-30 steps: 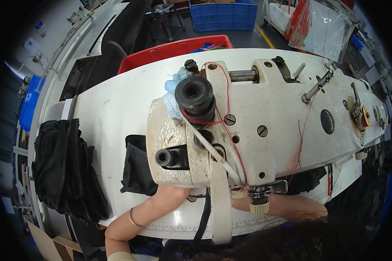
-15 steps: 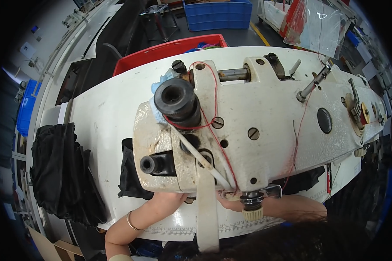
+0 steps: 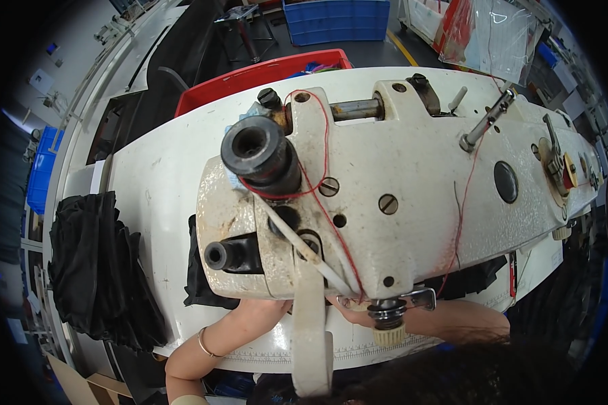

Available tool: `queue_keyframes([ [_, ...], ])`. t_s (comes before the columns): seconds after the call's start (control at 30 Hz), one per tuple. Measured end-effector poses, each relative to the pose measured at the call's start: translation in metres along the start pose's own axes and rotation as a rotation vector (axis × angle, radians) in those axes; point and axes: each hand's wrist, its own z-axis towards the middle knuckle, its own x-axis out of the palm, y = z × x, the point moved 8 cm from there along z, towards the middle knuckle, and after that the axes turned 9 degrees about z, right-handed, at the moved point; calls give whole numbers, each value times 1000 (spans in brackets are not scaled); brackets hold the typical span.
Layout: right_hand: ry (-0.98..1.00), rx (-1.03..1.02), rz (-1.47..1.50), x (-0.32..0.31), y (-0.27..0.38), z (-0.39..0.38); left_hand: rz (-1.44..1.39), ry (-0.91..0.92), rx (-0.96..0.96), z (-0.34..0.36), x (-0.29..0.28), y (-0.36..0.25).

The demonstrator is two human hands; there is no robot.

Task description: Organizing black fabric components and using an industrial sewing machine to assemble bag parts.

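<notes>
A cream-white industrial sewing machine [image 3: 398,202] with red thread [image 3: 317,189] run over its top fills the middle of the view. My left forearm, with a thin bracelet, reaches under the machine's head. My left hand [image 3: 267,308] is mostly hidden there, next to a piece of black fabric [image 3: 199,280]. My right forearm comes in from the right. Only the fingers of my right hand [image 3: 348,314] show, beneath the needle end and near a ribbed cream knob [image 3: 387,333]. What either hand holds is hidden.
The white table [image 3: 155,202] carries the machine. A pile of black fabric [image 3: 94,270] hangs over its left edge. More black fabric [image 3: 476,278] lies under the machine's right side. A red bin [image 3: 250,74] and a blue crate [image 3: 334,20] stand beyond the table.
My head has dropped closer, so the machine's head looks larger and sits further left in view. Both forearms stay under the machine in about the same place.
</notes>
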Motion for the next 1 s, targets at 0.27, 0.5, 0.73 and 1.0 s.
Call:
queue_keyframes([
  [0.27, 5, -11, -6, -4, 0, -1, 8, -38, 23, 4, -3, -3],
  [0.5, 9, -45, 10, -1, 2, -3, 30, -34, 35, 5, -8, -14],
  [0.73, 36, -47, -38, -9, 4, -12, 88, -237, 58, 10, -2, -20],
  [1.0, -81, -207, -72, -25, 10, -5, 173, -378, 186, 4, -7, -27],
])
